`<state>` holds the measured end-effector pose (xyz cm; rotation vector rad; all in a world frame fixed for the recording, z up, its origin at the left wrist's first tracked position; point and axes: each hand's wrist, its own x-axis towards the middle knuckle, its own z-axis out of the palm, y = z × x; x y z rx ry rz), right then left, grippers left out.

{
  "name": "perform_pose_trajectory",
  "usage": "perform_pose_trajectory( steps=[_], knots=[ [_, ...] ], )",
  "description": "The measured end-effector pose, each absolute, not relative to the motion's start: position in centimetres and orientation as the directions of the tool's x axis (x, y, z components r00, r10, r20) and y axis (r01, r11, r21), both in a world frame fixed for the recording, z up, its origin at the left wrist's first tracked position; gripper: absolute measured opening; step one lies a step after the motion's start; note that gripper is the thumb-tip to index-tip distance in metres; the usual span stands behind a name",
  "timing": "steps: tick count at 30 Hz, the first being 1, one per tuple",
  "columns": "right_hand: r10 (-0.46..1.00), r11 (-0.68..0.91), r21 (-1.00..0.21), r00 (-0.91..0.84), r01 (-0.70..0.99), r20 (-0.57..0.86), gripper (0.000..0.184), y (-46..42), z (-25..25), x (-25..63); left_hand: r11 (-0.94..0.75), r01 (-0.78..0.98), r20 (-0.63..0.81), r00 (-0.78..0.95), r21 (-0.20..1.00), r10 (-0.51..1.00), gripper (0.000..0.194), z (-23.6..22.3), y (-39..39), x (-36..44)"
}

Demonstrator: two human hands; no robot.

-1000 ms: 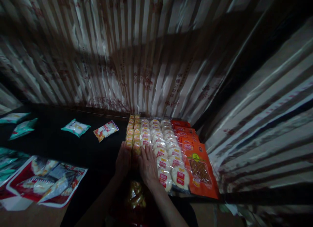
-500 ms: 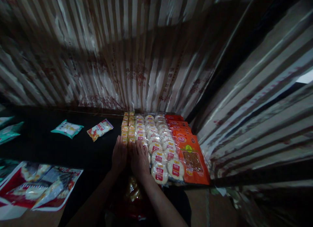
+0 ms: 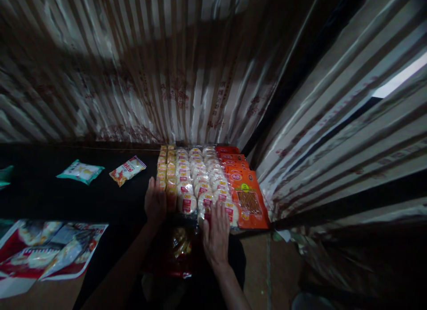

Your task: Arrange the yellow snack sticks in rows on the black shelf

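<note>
Rows of packed snacks lie side by side on a black tabletop (image 3: 83, 199). A row of small yellow packets (image 3: 166, 172) runs along the left, with round white pastries in clear red-labelled wrappers (image 3: 196, 179) in the middle and flat orange stick-snack bags (image 3: 248, 201) on the right. My left hand (image 3: 155, 202) rests flat against the near left end of the yellow row. My right hand (image 3: 216, 234) presses, fingers spread, on the near end of the pastry rows. Neither hand grips anything. A shiny red-and-gold bag (image 3: 178, 252) lies just below the rows, between my hands.
Left of the rows lie a teal-edged packet (image 3: 80, 172), a red-and-white packet (image 3: 127, 171) and large red-and-white bags (image 3: 50, 252). Printed striped sheeting (image 3: 167, 78) forms walls behind and to the right. A brown floor (image 3: 270, 265) shows below the table's edge.
My right hand has slid back toward me and rightward along the pastry rows. My left hand has moved to the left end of the yellow row. The whole view has shifted slightly left.
</note>
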<state>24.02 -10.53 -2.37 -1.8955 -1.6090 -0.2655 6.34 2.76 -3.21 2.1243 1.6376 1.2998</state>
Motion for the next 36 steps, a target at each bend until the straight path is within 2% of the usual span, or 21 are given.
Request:
perform_pose_trajectory(
  steps=[3, 6, 10, 12, 17, 22, 26, 30, 36],
  knots=[
    [0.798, -0.1, -0.289, 0.25, 0.952, 0.549, 0.061, -12.4, -3.7, 25.4, -0.46, 0.723, 0.588, 0.092, 0.516, 0.804, 0.048, -2.1, 1.2, 6.8],
    [0.79, -0.132, -0.271, 0.266, 0.953, 0.552, 0.064, -12.9, -4.5, 26.1, -0.59, 0.698, 0.626, 0.257, 0.407, 0.736, 0.051, -2.0, -1.8, 7.9],
    [0.799, -0.157, -0.257, 0.276, 0.954, 0.535, 0.067, -12.3, -4.9, 26.8, -0.736, 0.613, 0.533, 0.536, 0.288, 0.655, 0.06, -3.4, -5.6, 10.3],
    [0.806, -0.177, -0.254, 0.288, 0.951, 0.517, 0.066, -12.1, -5.0, 27.0, -0.772, 0.581, 0.509, 0.598, 0.257, 0.619, 0.062, -4.2, -6.4, 11.4],
    [0.833, -0.18, -0.254, 0.284, 0.95, 0.475, 0.06, -11.9, -5.1, 27.5, -0.79, 0.585, 0.504, 0.633, 0.184, 0.587, 0.06, -5.6, -6.2, 13.2],
    [0.816, -0.164, -0.322, 0.312, 0.932, 0.487, 0.047, -12.0, -5.3, 27.7, -0.808, 0.558, 0.512, 0.645, 0.191, 0.567, 0.056, -6.2, -6.1, 13.7],
    [0.794, -0.146, -0.378, 0.337, 0.914, 0.506, 0.05, -12.0, -5.5, 27.7, -0.835, 0.51, 0.538, 0.654, 0.206, 0.532, 0.057, -6.2, -6.4, 14.0],
    [0.781, -0.132, -0.373, 0.328, 0.919, 0.532, 0.052, -11.9, -5.8, 27.8, -0.861, 0.469, 0.598, 0.639, 0.196, 0.484, 0.049, -6.3, -6.5, 14.3],
    [0.773, -0.169, -0.357, 0.348, 0.919, 0.531, 0.045, -11.9, -6.1, 27.9, -0.859, 0.473, 0.553, 0.67, 0.196, 0.495, 0.041, -6.3, -6.4, 13.7]
  ],
)
